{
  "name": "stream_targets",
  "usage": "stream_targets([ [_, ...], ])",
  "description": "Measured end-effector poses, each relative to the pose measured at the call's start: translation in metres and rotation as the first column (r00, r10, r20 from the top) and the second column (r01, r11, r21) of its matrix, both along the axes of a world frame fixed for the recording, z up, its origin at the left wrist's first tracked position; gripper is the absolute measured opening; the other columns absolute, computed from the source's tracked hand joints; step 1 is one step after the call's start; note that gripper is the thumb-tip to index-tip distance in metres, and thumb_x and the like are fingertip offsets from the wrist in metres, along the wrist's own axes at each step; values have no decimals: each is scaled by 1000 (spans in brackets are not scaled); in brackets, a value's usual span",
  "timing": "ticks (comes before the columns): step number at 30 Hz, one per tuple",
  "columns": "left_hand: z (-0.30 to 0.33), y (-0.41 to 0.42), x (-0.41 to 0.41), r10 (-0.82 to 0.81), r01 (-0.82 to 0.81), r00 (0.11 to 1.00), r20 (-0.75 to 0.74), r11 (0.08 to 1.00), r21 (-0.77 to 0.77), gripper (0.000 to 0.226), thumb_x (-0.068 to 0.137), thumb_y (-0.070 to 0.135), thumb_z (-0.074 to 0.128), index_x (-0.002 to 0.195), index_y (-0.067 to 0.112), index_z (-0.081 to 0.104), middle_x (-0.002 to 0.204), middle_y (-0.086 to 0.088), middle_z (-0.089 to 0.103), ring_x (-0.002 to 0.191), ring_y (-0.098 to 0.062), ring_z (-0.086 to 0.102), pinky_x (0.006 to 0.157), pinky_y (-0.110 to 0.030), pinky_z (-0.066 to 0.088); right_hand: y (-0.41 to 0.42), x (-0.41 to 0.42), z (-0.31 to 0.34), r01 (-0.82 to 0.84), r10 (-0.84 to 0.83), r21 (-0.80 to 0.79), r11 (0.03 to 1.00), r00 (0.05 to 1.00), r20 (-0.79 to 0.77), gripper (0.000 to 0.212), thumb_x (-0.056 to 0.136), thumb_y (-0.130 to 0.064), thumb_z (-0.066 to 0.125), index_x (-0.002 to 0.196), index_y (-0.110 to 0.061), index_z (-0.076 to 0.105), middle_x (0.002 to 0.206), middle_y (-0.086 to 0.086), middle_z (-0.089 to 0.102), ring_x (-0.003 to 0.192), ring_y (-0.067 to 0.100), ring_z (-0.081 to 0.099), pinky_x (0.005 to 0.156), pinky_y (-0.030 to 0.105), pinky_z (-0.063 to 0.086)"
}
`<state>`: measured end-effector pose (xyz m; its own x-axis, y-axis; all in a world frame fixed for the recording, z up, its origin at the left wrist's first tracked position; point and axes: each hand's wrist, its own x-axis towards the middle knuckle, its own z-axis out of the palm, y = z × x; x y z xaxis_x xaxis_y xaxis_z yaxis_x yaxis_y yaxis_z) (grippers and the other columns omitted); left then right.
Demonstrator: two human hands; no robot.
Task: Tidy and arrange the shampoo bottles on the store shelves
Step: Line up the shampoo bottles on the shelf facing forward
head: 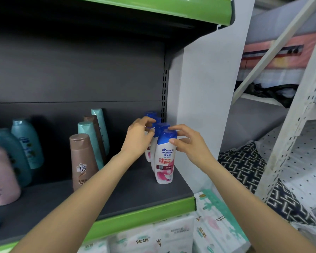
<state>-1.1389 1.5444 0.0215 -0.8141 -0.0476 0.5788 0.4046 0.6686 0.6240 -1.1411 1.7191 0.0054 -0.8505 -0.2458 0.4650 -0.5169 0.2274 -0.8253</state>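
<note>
Two hands are up at the dark grey shelf (131, 196) now, its front edge trimmed in a green strip (144, 219), another green-edged shelf overhead and a dark slotted back panel (80, 73) behind. Right end of the shelf, tight by the white side panel (206, 88), stands a row of white shampoo bottles with blue caps running front to back; the front bottle (164, 161) is upright, close to the side panel and set back from the front edge. Right hand (187, 141), grip curled narrow round that front bottle's blue cap and shoulder, thumb on the near side. Left hand (140, 138) reaches just behind, fingers curled at the caps of the bottles behind (150, 115); whether it truly clasps one, I cannot tell. Leftward there's bare shelf between this row and a brown bottle (82, 161), with teal bottles (91, 143) and another brown one lined up behind it. Further left, more teal bottles (28, 143) and a pink bottle (2, 172), blurred at the frame edge. Plenty of open shelf in front, toward the green strip. Below the shelf, printed soft packs (171, 234); off right, a white metal rack (290, 143) with patterned bedding (244, 167).
</note>
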Motion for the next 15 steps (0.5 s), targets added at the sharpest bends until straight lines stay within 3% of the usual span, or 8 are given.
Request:
stream_targets([
  [3, 1, 2, -9, -52, 42, 989, 141, 997, 70, 36, 89, 13, 59, 124, 13, 53, 120, -6, 58, 98, -10, 52, 82, -21, 41, -1, 1, -1, -6, 7, -34, 999, 999, 32, 26, 89, -11, 62, 113, -20, 59, 113, 2, 63, 100, 20, 64, 79, 38, 59],
  [7, -4, 5, -16, -110, 80, 967, 230, 988, 134, 39, 83, 14, 67, 120, 13, 56, 118, -2, 60, 98, -13, 55, 83, -26, 44, -2, 2, 0, -7, 9, -40, 999, 999, 46, 26, 89, -9, 61, 112, -21, 58, 110, 0, 62, 99, 19, 64, 79, 39, 59],
  [15, -12, 2, -11, -46, 25, 992, 119, 984, 176, 35, 80, 15, 71, 112, 11, 59, 108, -5, 63, 93, -14, 57, 78, -25, 44, -1, 2, 1, 1, 0, -21, 1000, 998, 62, 28, 89, -10, 61, 114, -20, 58, 113, 3, 61, 97, 19, 65, 75, 33, 59],
])
